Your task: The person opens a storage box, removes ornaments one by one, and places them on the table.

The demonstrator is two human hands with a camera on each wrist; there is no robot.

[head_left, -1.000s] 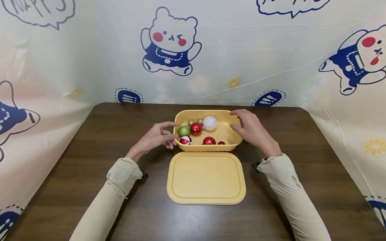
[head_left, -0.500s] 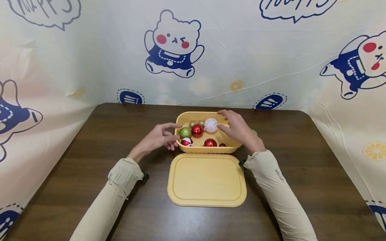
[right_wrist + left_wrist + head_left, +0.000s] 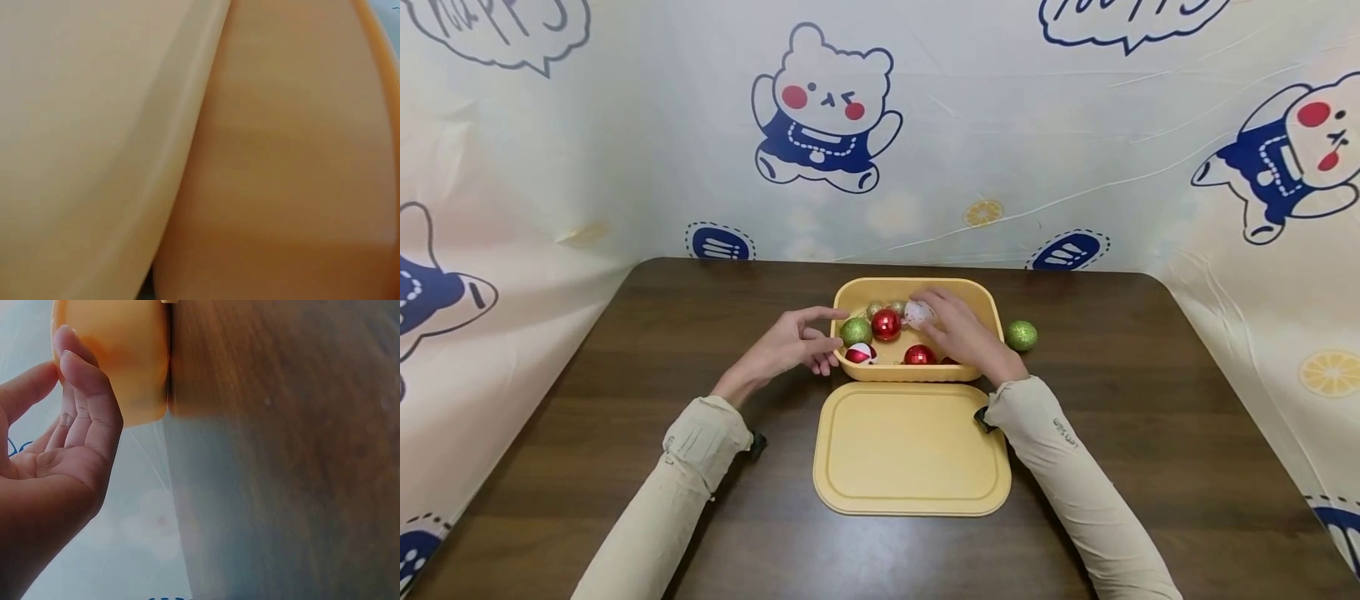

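A yellow box (image 3: 917, 372) holds several Christmas baubles. My left hand (image 3: 793, 340) steadies the box at its left end; in the left wrist view thumb and fingers (image 3: 87, 378) pinch the rim. My right hand (image 3: 958, 329) reaches in from the right, its fingers and thumb round a white speckled bauble (image 3: 917, 312), partly covering it. Left of this lie a shiny red bauble (image 3: 886, 324), a green glitter bauble (image 3: 856, 332) and a red-and-white one (image 3: 861, 354). Another red bauble (image 3: 920, 355) sits near the front wall. Outside, a green glitter bauble (image 3: 1021, 336) rests on the table.
The flat yellow lid (image 3: 912, 450) lies right in front of the box. Under everything is a dark wooden table (image 3: 662, 333). Behind it hangs a printed curtain (image 3: 925, 167) with cartoon bears. Only yellow surfaces (image 3: 281, 156) fill the right wrist view.
My right hand has moved left from the box's right edge to the white bauble, uncovering the green bauble on the table. The left hand has stayed at the left end.
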